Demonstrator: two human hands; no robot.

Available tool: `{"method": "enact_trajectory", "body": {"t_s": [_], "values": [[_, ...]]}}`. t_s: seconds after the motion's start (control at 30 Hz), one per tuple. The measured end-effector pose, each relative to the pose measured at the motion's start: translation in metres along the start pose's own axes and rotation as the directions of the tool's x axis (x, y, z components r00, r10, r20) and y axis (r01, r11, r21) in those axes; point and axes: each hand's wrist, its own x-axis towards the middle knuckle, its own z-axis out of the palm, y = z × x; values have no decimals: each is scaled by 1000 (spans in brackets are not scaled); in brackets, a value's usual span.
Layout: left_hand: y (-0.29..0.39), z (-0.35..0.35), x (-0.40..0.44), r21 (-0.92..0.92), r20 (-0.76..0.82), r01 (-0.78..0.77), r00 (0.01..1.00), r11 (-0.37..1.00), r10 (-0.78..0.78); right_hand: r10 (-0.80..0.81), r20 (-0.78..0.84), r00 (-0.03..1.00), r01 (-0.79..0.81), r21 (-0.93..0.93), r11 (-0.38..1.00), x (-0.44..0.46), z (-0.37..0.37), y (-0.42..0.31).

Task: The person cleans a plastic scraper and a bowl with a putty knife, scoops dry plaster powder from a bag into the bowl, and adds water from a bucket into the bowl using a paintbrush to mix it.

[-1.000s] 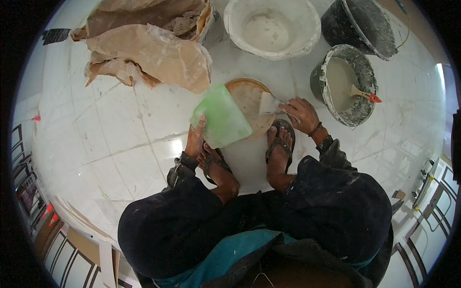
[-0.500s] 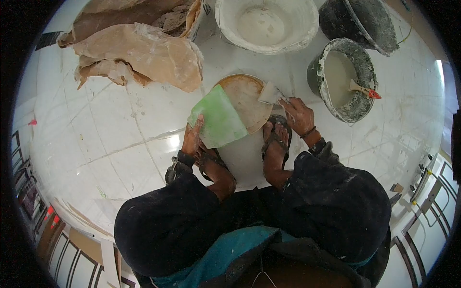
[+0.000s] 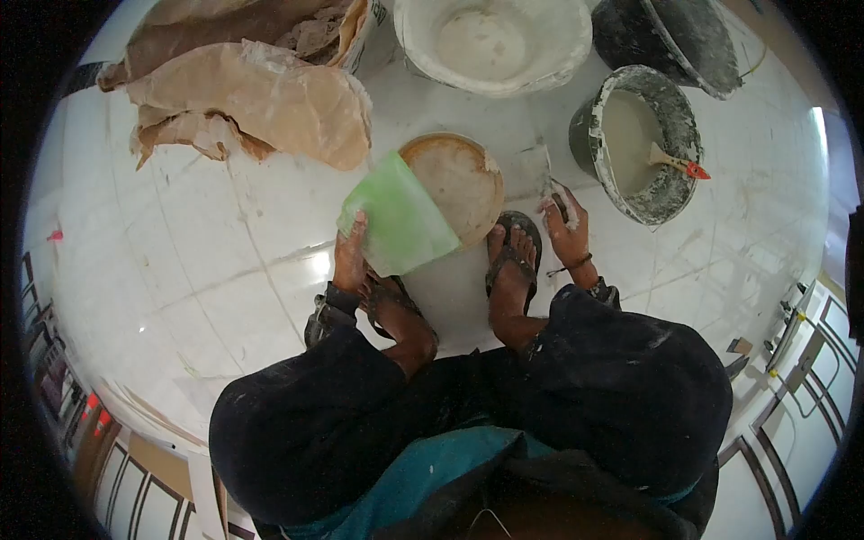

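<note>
My left hand grips the near-left edge of a flat pale-green board, its thumb on top and the other fingers hidden beneath. The board is dusted white and overlaps the left side of a round, tan-rimmed lid or tray on the floor. To the right of that round piece, my right hand is closed around the handle of a putty knife. Its whitish blade points away from me, apart from the round piece. My sandalled feet are just behind these things.
A dark bucket of pale liquid holds a paintbrush at the right. Behind stand a white tub and another dark bucket. Torn brown paper sacking lies far left on the white tiled floor.
My right hand has swung the putty knife away from the round piece's right edge, turning its blade more forward. My left hand still holds the green board over it; the whole view has shifted slightly.
</note>
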Motion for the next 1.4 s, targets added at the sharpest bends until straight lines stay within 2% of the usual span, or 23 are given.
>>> {"method": "enact_trajectory", "body": {"t_s": [0.03,0.1,0.17,0.23,0.33,0.37,0.4,0.43,0.5,0.53,0.6,0.67,0.83,0.93,1.0,1.03,1.1,1.13,1.17,1.23,1.3,1.37,1.4], "values": [[2,2,-1,-82,-13,-32,999,996,31,-1,8,1000,1,-4,1000,0,1,-2],[-8,-8,7,-164,-33,-70,997,984,65,245,136,960,-278,347,896,3,3,-13],[-33,-33,23,-38,-24,-264,964,964,263,214,141,967,-252,368,895,7,5,-11],[-23,-26,16,-98,-41,-219,976,971,216,184,145,972,-226,389,893,10,8,-8],[5,-5,-2,-165,-30,-172,985,971,169,54,116,992,-77,210,975,13,11,-4],[10,-1,-6,-171,-3,-172,985,970,173,-168,147,975,175,-32,984,17,10,-4],[15,2,-10,-173,-7,-171,985,970,173,-365,228,903,417,-257,872,20,8,-5],[18,5,-14,-135,-11,-111,994,985,110,-364,230,903,417,-257,872,22,3,-5],[17,8,-15,-97,-14,-48,999,994,47,-436,458,774,631,-507,587,28,-6,-15],[15,8,-14,-42,-4,-34,999,999,34,-436,457,776,629,-509,587,29,-9,-14],[17,15,-15,14,11,-15,1000,1000,15,-348,578,738,674,-613,412,31,-18,-13],[23,22,-20,120,116,-23,993,993,9,-349,574,741,672,-623,401,32,-25,-6],[8,17,-20,101,100,-52,994,994,42,-337,556,760,650,-650,394,28,-44,7],[11,18,-21,103,99,-93,992,990,83,-304,487,819,561,-791,244,19,-55,5],[8,17,-19,110,90,-116,990,987,106,-464,327,823,539,-707,459,15,-58,0],[3,11,-16,136,72,-102,993,985,93,-466,331,820,544,-703,458,14,-54,0],[12,16,-20,163,56,-82,996,983,73,-309,101,946,324,-376,868,5,-42,6],[16,21,-23,161,67,-87,995,983,78,-98,153,983,137,-266,954,8,-41,11],[21,28,-27,161,78,-93,994,983,81,-97,153,984,135,-267,954,10,-33,14],[15,30,-22,125,132,-114,987,986,97,200,120,972,-217,153,964,20,-6,15],[13,32,-18,86,181,-132,977,988,115,143,141,980,-160,112,981,38,5,7],[14,30,-18,207,253,-156,962,966,101,86,167,982,-100,77,992,53,17,-9],[15,30,-18,208,252,-157,962,965,103,91,259,962,-92,-9,996,61,21,-26]]}}
